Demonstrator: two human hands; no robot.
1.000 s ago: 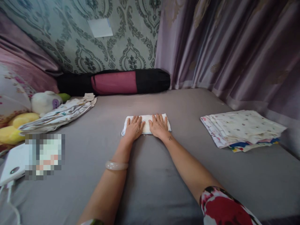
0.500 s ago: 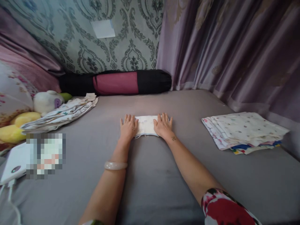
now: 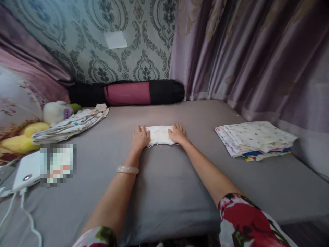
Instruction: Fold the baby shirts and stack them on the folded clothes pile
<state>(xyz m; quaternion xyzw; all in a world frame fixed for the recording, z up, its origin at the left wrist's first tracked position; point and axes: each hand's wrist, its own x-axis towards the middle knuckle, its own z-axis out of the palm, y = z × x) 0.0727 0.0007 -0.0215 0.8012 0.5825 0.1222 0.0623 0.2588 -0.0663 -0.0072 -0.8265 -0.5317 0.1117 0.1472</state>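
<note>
A small white cloth piece [image 3: 159, 134] with a pale blue lower edge and thin strings lies on the grey bed sheet, its fabric kind unclear. My left hand [image 3: 141, 137] rests over its left end, thumb on the cloth, fingers apart and slightly bent. At the opposite end my right hand [image 3: 178, 133] presses down in the same way, its thumb on the cloth and its fingers at the edge. The cloth's middle shows between the two hands; both its ends are partly hidden under them.
A stack of folded printed cloths [image 3: 257, 139] sits on the right. To the left are a pile of clothes [image 3: 74, 125], plush toys [image 3: 55, 112] and a white power bank [image 3: 29, 169] with cables. A black and maroon bolster [image 3: 127, 93] lies along the wall.
The camera view has shifted slightly. Both hands stay on the cloth's ends, their fingers a little more bent than before. More of the cloth's lower edge and strings shows.
</note>
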